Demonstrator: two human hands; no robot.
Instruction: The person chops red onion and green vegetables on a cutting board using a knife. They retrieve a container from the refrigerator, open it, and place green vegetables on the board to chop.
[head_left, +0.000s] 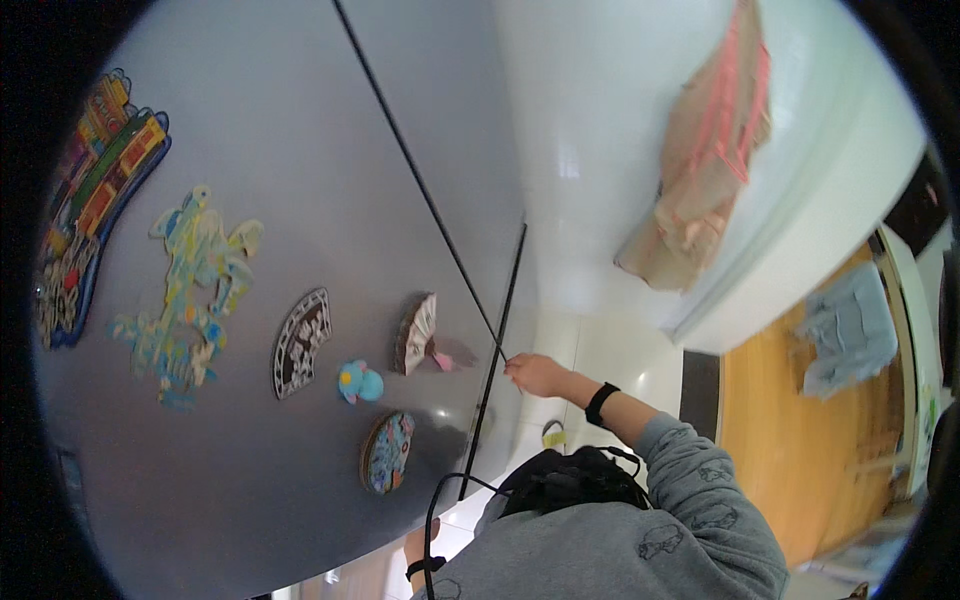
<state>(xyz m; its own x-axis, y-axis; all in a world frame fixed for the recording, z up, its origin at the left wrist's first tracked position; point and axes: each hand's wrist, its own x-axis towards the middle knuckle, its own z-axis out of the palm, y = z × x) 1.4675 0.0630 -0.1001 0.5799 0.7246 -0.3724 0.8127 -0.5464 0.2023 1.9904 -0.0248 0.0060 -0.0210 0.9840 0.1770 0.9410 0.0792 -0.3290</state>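
Note:
My right hand (536, 375) is at the grey refrigerator (285, 480), its curled fingertips on the door edge where two dark door seams (491, 390) meet. A black band circles that wrist. Low in the view, my left hand (424, 534) is partly hidden behind the refrigerator's edge and a black cable; its fingers cannot be made out. On the door near my right hand are a fan-shaped magnet with a pink tassel (418, 334), a blue animal-shaped magnet (360, 381) and a rounded patterned magnet (388, 452). A dark fan-shaped magnet (301, 343) sits farther left.
Farther left on the door are a pale blue-yellow cutout decoration (199, 285) and a colourful building-shaped magnet (112, 180). A beige bag with pink handles (697, 172) hangs against the white surface at upper right. A cloth-covered chair (851, 330) stands on the wooden floor (780, 450).

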